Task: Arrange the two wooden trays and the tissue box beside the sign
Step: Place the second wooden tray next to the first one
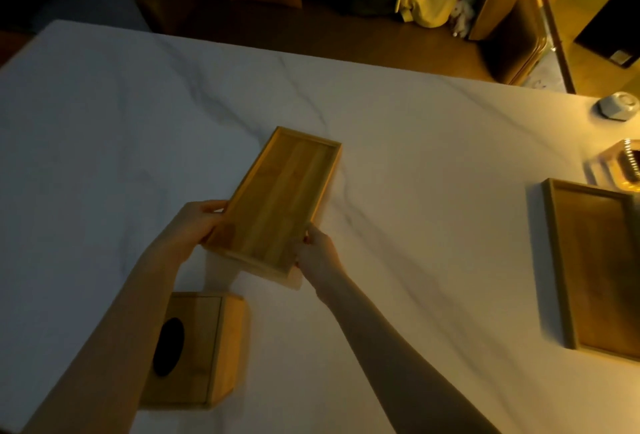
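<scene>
A narrow wooden tray (282,196) is held near the middle of the white marble table (104,114), its long axis slanting away to the upper right. My left hand (194,225) grips its near left corner, and my right hand (317,253) grips its near right corner. A wooden tissue box (201,347) with a dark oval opening stands near the front edge, partly under my left forearm. A second, larger wooden tray (595,270) lies flat at the right edge. Just behind it a clear object (623,165), blurred, may be the sign.
A small white faceted dish (620,106) sits at the far right corner of the table. Beyond the table's far edge are a wooden floor, a yellow bag (433,0) and wooden furniture (509,10).
</scene>
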Demonstrator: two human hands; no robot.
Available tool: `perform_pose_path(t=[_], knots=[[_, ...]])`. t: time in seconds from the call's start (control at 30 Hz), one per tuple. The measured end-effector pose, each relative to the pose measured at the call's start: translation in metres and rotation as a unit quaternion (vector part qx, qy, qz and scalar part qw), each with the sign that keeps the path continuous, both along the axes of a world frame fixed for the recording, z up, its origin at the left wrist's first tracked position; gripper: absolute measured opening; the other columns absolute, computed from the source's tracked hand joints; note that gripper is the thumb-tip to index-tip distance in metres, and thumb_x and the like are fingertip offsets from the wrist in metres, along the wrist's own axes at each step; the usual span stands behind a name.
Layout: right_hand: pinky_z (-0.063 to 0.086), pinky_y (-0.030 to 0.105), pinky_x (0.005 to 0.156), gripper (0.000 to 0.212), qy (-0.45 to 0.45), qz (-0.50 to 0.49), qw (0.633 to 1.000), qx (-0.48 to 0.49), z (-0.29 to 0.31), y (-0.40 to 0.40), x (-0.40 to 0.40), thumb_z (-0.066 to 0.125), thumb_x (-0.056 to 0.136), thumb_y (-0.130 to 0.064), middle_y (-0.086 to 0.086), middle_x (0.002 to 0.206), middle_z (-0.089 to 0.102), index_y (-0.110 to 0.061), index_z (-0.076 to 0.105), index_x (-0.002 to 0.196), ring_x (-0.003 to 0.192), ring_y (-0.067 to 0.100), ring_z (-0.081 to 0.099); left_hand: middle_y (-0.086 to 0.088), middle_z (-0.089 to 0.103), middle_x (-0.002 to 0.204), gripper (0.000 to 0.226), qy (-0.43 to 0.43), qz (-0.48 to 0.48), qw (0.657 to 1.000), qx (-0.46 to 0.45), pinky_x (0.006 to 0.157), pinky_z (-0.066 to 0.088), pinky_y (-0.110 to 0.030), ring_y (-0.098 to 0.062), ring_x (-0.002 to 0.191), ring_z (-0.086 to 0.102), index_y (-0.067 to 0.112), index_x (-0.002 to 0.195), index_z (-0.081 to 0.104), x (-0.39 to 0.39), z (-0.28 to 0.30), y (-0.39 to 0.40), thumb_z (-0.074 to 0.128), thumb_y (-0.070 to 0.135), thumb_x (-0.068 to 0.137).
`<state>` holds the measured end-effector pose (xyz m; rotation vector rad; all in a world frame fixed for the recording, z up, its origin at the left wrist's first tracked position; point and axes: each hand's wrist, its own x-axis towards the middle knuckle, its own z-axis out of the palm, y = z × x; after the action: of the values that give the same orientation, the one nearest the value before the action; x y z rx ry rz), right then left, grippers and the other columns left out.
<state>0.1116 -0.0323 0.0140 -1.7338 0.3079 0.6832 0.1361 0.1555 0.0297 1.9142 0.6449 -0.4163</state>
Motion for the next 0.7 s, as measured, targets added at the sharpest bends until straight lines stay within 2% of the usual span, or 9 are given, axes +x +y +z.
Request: perform_pose_path(t=[0.1,0.17,0.23,0.3,0.33,0.43,0.53,0.63,0.7], knots=[[0.049,0.050,0.091,0.043,-0.038,-0.022,0.999,0.030,0.013,-0.015,-0.003,0.049,0.083,-0.002,-0.001,0.091,0.061,-0.023,0.054,0.120,0.099,0.031,0.060,-0.012,0.060,0.109,0.038,-0.017,-0.005,0.999,-0.028,0.078,0.049,-0.032,-0.027,0.090,0.059,0.003,0.120,0.052,-0.004,0.010,-0.003,0.047,-0.008,0.083],[0.048,0.051,0.093,0.044,-0.038,-0.034,0.997,0.053,0.019,-0.025,-0.002,0.053,0.081,0.004,-0.002,0.087,0.058,-0.018,0.056,0.120,0.103,0.033,0.059,-0.010,0.062,0.105,0.036,-0.019,-0.014,0.999,-0.045,0.081,0.047,-0.033,-0.027,0.096,0.059,0.002,0.119,0.052,-0.008,0.016,-0.006,0.047,-0.008,0.084],[0.052,0.045,0.090,0.041,-0.035,-0.034,0.996,0.073,0.026,-0.038,-0.002,0.056,0.080,0.005,0.004,0.092,0.058,-0.020,0.058,0.113,0.103,0.033,0.059,-0.009,0.064,0.098,0.035,-0.017,-0.031,0.998,-0.057,0.075,0.048,-0.030,-0.023,0.090,0.061,0.003,0.117,0.054,-0.011,0.021,-0.009,0.047,-0.007,0.084],[0.056,0.027,0.076,0.039,-0.037,-0.025,0.993,0.112,0.033,-0.054,-0.005,0.054,0.081,0.008,0.010,0.098,0.058,-0.020,0.057,0.108,0.093,0.025,0.060,-0.008,0.065,0.095,0.034,-0.022,-0.049,0.996,-0.067,0.074,0.049,-0.028,-0.020,0.087,0.062,0.003,0.115,0.055,-0.016,0.028,-0.017,0.049,-0.006,0.084],[0.055,0.022,0.070,0.039,-0.040,-0.018,0.991,0.125,0.038,-0.063,-0.007,0.052,0.082,0.009,0.010,0.100,0.058,-0.016,0.057,0.112,0.091,0.021,0.059,-0.008,0.066,0.095,0.033,-0.027,-0.054,0.995,-0.075,0.074,0.049,-0.028,-0.019,0.087,0.062,0.005,0.115,0.056,-0.018,0.031,-0.022,0.049,-0.006,0.083],[0.054,0.018,0.067,0.046,-0.049,0.005,0.991,0.125,0.056,-0.093,-0.015,0.054,0.084,0.007,0.000,0.097,0.059,-0.008,0.047,0.127,0.086,0.010,0.058,-0.008,0.066,0.096,0.034,-0.049,-0.064,0.993,-0.092,0.078,0.050,-0.028,-0.015,0.086,0.063,0.008,0.115,0.056,-0.025,0.041,-0.043,0.052,-0.003,0.083],[0.054,0.013,0.060,0.051,-0.075,0.012,0.992,0.105,0.069,-0.123,-0.024,0.054,0.085,0.004,-0.011,0.093,0.054,-0.008,0.040,0.133,0.081,0.006,0.056,-0.013,0.063,0.109,0.039,-0.078,-0.068,0.989,-0.104,0.089,0.047,-0.038,-0.022,0.095,0.061,0.004,0.120,0.052,-0.032,0.048,-0.068,0.054,-0.003,0.082],[0.053,0.011,0.060,0.053,-0.108,-0.006,0.990,0.087,0.078,-0.148,-0.035,0.055,0.085,0.002,-0.014,0.094,0.054,-0.009,0.038,0.135,0.080,0.004,0.057,-0.011,0.062,0.113,0.039,-0.115,-0.085,0.982,-0.121,0.092,0.046,-0.040,-0.022,0.100,0.060,0.004,0.121,0.052,-0.038,0.054,-0.095,0.054,-0.001,0.082],[0.054,0.013,0.065,0.054,-0.133,-0.015,0.989,0.069,0.083,-0.166,-0.042,0.056,0.084,0.001,-0.011,0.098,0.057,-0.011,0.039,0.134,0.083,0.004,0.060,-0.007,0.064,0.110,0.038,-0.136,-0.096,0.978,-0.129,0.090,0.050,-0.034,-0.019,0.102,0.061,0.007,0.120,0.053,-0.042,0.056,-0.114,0.054,0.000,0.083]])
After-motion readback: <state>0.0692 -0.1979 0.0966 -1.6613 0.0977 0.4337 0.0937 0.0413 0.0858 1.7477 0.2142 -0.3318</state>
